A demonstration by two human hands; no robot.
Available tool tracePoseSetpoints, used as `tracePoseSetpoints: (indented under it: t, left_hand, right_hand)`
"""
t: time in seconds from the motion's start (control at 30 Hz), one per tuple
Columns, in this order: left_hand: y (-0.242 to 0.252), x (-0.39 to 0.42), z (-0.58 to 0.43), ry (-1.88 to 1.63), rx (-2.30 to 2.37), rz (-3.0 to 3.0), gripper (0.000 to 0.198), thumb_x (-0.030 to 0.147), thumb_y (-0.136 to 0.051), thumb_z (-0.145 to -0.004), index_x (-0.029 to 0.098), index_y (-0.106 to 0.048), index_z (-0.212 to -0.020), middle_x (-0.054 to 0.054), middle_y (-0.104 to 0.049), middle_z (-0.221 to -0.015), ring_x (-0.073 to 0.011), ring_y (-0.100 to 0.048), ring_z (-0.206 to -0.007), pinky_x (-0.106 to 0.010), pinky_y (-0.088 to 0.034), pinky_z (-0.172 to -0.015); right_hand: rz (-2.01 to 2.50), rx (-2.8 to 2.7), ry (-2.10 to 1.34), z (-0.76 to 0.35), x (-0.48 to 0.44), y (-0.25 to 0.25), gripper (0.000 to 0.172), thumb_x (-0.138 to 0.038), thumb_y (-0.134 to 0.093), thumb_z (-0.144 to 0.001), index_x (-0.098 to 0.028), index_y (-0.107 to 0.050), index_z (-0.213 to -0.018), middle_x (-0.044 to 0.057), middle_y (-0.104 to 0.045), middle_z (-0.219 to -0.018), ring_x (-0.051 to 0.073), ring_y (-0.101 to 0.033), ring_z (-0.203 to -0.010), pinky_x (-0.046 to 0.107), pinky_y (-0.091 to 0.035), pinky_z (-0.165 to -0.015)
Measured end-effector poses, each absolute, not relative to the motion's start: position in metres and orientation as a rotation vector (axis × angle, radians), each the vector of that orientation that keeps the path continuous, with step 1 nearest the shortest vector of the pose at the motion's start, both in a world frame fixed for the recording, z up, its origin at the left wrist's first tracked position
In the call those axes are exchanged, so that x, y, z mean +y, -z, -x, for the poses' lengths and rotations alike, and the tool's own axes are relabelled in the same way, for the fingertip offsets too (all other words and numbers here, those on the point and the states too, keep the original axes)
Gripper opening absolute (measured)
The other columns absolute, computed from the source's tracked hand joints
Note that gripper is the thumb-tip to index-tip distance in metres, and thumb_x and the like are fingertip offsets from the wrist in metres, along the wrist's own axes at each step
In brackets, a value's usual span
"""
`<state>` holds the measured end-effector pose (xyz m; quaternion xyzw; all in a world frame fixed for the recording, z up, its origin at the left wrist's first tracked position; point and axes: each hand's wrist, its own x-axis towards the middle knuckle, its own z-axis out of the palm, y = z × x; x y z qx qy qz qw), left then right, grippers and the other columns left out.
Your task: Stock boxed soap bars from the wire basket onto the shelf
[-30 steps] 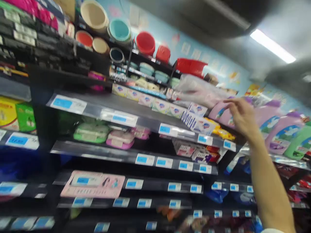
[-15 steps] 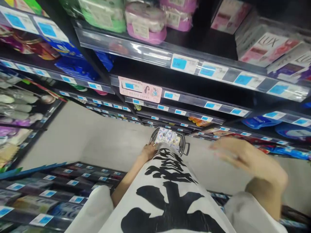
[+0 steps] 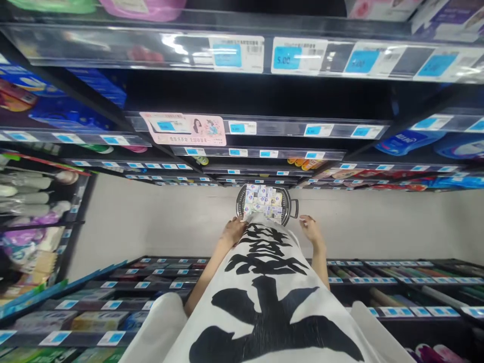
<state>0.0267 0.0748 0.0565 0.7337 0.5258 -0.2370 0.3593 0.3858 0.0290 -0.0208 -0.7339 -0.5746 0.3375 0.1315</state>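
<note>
A dark basket (image 3: 288, 202) with perforated sides is low in front of my body, holding several small white boxes (image 3: 260, 196) with blue marks. My left hand (image 3: 233, 230) is closed at the basket's near left rim, its fingertips partly hidden. To the right of the basket, my right hand (image 3: 310, 229) is held with loosely bent fingers apart and nothing in them. It is close to the basket's side handle (image 3: 296, 208), with a small gap between. The white shirt with black lettering (image 3: 264, 282) covers the basket's near edge.
A tall shelf unit with price tags (image 3: 298, 56) stands ahead, carrying a pink price card (image 3: 183, 129) and blue packs (image 3: 408, 141). Behind me are lower shelves (image 3: 389, 282). Bagged goods hang on a rack (image 3: 34, 212) at the left. Grey floor (image 3: 181, 217) runs between the shelves.
My right hand has come down and inward from the right, to beside the basket's handle. My left hand stays at the basket. The view has turned level with the shelf and closer to it.
</note>
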Motion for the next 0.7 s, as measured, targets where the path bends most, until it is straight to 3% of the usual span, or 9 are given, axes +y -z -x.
tracePoseSetpoints:
  t: [0.17,0.33,0.5,0.7]
  left_hand:
    - [-0.058,0.072,-0.032,0.668,1.255,-1.923,0.038,0.024,-0.049,-0.105,0.025,-0.07,-0.137,-0.016,-0.064,-0.141,-0.0349,-0.061,-0.133,-0.046,-0.054,-0.109]
    - [-0.053,0.064,-0.025,0.656,1.176,-1.913,0.051,0.023,-0.051,-0.104,0.026,-0.054,-0.154,-0.013,-0.061,-0.149,-0.0295,-0.061,-0.134,-0.04,-0.051,-0.113]
    - [-0.023,0.048,0.0,0.669,1.269,-1.76,0.051,0.034,-0.05,-0.106,0.021,-0.051,-0.155,-0.015,-0.061,-0.15,-0.0317,-0.056,-0.141,-0.043,-0.048,-0.117]
    - [0.041,0.048,0.023,0.628,1.321,-1.562,0.046,0.037,-0.05,-0.107,0.024,-0.055,-0.151,-0.01,-0.068,-0.145,-0.0226,-0.064,-0.133,-0.034,-0.048,-0.116]
  right_hand:
    - [2.223,-1.551,-0.879,-0.432,0.062,0.017,0.032,-0.028,-0.053,-0.096,-0.017,-0.073,-0.119,0.017,-0.078,-0.12,0.026,-0.078,-0.094,0.045,-0.062,-0.096]
    - [2.186,-1.633,-0.867,-0.425,0.098,0.014,0.034,-0.029,-0.055,-0.099,-0.017,-0.072,-0.126,0.014,-0.077,-0.128,0.026,-0.077,-0.101,0.043,-0.06,-0.1]
    - [2.222,-1.847,-1.164,-0.365,0.108,0.026,0.038,-0.029,-0.059,-0.1,-0.018,-0.067,-0.135,0.014,-0.072,-0.137,0.029,-0.072,-0.118,0.043,-0.055,-0.11]
    - [2.061,-1.976,-1.48,-0.315,0.082,0.038,0.041,-0.032,-0.058,-0.104,-0.018,-0.062,-0.143,0.015,-0.066,-0.145,0.029,-0.067,-0.128,0.043,-0.051,-0.114]
